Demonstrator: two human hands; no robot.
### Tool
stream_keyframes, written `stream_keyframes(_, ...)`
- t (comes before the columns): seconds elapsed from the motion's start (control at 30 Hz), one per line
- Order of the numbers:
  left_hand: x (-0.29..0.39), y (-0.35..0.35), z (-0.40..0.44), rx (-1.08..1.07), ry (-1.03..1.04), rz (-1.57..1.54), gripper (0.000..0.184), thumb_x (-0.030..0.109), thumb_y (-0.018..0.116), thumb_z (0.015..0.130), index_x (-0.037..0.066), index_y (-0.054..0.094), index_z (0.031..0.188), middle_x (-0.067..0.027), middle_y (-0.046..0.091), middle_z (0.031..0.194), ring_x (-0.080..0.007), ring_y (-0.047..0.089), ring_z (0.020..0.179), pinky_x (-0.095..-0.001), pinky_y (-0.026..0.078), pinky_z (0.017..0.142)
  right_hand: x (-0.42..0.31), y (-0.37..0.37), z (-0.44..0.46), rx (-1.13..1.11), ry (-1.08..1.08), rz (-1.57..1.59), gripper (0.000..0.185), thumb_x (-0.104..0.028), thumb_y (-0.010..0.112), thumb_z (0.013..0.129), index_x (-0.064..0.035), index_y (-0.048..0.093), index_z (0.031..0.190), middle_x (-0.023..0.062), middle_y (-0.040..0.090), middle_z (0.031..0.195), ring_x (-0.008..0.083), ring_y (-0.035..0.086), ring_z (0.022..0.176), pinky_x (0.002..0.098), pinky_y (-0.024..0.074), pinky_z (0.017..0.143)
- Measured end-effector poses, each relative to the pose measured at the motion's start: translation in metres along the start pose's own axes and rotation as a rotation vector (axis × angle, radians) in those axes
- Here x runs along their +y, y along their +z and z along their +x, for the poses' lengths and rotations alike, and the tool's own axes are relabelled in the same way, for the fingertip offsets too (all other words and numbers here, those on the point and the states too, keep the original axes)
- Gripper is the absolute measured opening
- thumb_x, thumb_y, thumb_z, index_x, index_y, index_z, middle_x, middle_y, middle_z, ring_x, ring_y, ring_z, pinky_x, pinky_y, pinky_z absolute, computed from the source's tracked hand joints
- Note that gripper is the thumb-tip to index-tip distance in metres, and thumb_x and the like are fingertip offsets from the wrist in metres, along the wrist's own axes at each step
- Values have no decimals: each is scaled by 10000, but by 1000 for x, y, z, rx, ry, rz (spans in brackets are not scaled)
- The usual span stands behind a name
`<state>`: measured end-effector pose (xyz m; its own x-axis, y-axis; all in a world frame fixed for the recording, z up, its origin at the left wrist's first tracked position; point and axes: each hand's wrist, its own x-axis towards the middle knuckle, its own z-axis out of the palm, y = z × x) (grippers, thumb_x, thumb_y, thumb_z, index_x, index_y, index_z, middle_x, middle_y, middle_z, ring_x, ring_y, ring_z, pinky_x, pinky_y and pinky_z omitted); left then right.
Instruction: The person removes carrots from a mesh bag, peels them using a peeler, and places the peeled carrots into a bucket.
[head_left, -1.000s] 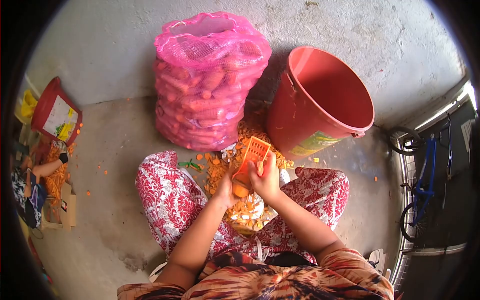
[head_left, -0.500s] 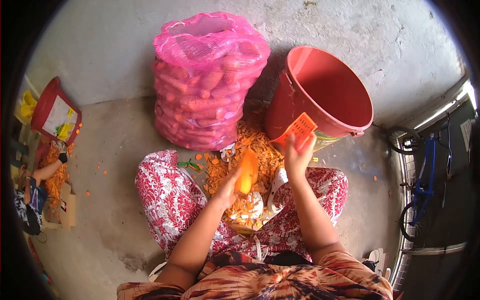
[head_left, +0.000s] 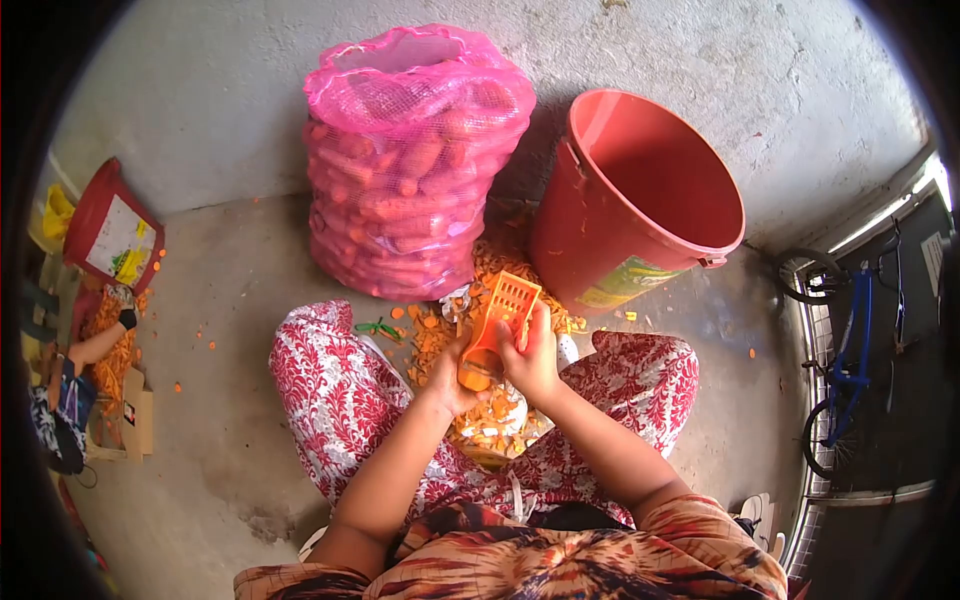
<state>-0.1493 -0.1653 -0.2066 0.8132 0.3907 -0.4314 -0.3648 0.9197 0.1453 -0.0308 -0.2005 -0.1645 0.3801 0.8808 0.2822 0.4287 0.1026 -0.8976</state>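
I make it at least two people in here, the seated one (head_left: pixel 510 565) and a co-worker (head_left: pixel 95 347) at the edge. Seated one's got two hands (left hand (head_left: pixel 448 385), right hand (head_left: pixel 533 362)) on one carrot (head_left: pixel 474 380) and one orange slotted tool (head_left: pixel 514 300). One pink mesh sack (head_left: pixel 405 215), with way too many carrots inside to count lol. Red containers: two, the big bucket (head_left: pixel 575 240) and the smaller tub (head_left: pixel 90 225). Two heaps of orange scraps, near heap (head_left: pixel 430 335) and far heap (head_left: pixel 107 325). Plus one blue bike (head_left: pixel 850 381), two wheels.
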Motion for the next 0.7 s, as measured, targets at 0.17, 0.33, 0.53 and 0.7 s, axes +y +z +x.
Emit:
stream_keyframes(0.17,-1,-7,-3,23,-82,111,455,493,388,812,85,508,971,-89,562,724,-197,550,540,-250,377,315,21,-10,17,131,-48,-145,363,-93,548,761,1,350,1050,221,566,829,372,580,713,382,464,580)
stream_keyframes(0.33,-7,-9,-7,-51,-133,89,488,486,336,833,59,475,1025,-119,546,754,-223,545,596,-265,388,352,30,-53,64,561,66,-34,296,-51,503,800,-4,354,1051,97,551,810,130,533,723,270,449,632)
stream_keyframes(0.53,-3,0,-5,90,-34,35,427,457,295,849,113,488,1012,-81,550,749,-200,531,585,-249,364,361,12,-12,20,239,59,199,311,-82,530,800,-22,351,1047,115,575,802,171,568,696,290,470,599)
stream_keyframes(0.7,-5,-12,1,-26,-8,20,411,457,290,846,128,497,977,-63,558,756,-214,526,566,-256,352,332,2,1,-4,29,2,-14,394,-70,552,749,-16,344,1080,196,576,809,321,597,733,350,477,604)
